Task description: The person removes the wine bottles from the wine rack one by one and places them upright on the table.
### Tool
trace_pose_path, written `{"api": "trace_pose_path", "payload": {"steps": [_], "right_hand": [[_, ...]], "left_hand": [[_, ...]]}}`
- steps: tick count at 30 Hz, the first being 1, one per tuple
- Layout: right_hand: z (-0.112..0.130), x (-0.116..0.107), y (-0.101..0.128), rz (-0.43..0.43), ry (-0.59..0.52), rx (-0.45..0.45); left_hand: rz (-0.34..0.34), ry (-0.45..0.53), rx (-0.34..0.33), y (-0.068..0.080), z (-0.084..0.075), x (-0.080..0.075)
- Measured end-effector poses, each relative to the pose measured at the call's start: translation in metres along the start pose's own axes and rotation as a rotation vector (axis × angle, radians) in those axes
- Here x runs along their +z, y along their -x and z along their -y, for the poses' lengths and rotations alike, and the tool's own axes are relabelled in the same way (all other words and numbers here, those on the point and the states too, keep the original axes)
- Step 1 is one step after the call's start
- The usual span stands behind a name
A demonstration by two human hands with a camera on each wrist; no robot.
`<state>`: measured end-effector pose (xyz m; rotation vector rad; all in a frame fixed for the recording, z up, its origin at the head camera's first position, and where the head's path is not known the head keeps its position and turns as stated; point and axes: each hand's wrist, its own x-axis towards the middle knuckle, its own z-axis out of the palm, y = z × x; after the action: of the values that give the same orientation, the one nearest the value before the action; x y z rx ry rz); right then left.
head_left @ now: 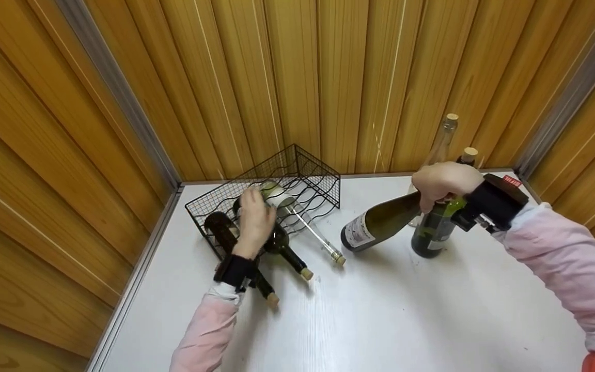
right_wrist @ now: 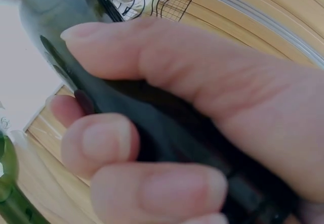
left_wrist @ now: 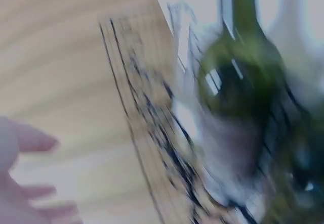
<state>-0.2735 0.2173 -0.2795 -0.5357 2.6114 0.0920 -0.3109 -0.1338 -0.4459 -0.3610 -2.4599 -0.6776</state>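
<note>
My right hand [head_left: 447, 181] grips a green wine bottle [head_left: 393, 217] round its neck, fingers and thumb wrapped about the glass in the right wrist view. The bottle tilts, with its labelled base down to the left, close over the table. Above the black wire rack [head_left: 340, 191] hovers my left hand [head_left: 256, 222], fingers loosely extended and holding nothing. Beneath and beside that hand, a dark bottle [head_left: 220, 227], a second dark green bottle [head_left: 279, 240] and a clear-necked bottle [head_left: 310, 227] lie in the rack, corks pointing toward me. The left wrist view is blurred.
Behind the right hand stand a corked green bottle [head_left: 432, 235] and a tall clear bottle [head_left: 447, 132]. Wood-patterned panels [head_left: 344, 88] wall in the white table [head_left: 359, 320] at the back and sides.
</note>
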Motion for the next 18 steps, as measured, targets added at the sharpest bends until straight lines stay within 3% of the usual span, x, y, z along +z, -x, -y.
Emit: {"api": "trace_pose_path", "payload": {"steps": [3, 6, 8, 12, 18], "right_hand": [[0.003, -0.004, 0.000, 0.001, 0.005, 0.007], [0.006, -0.006, 0.000, -0.002, 0.000, -0.002], [0.008, -0.007, 0.001, -0.006, 0.001, -0.010], [0.011, -0.009, 0.003, -0.009, 0.002, -0.017], [0.015, -0.012, 0.005, 0.011, -0.007, 0.011]], "left_hand": [[0.149, 0.079, 0.219, 0.004, -0.033, 0.018], [0.349, 0.097, 0.273, 0.009, -0.058, 0.035], [0.420, 0.086, 0.275, 0.010, -0.068, 0.046], [0.472, 0.082, 0.276, 0.007, -0.080, 0.065], [0.456, 0.155, 0.274, 0.007, -0.098, 0.090]]}}
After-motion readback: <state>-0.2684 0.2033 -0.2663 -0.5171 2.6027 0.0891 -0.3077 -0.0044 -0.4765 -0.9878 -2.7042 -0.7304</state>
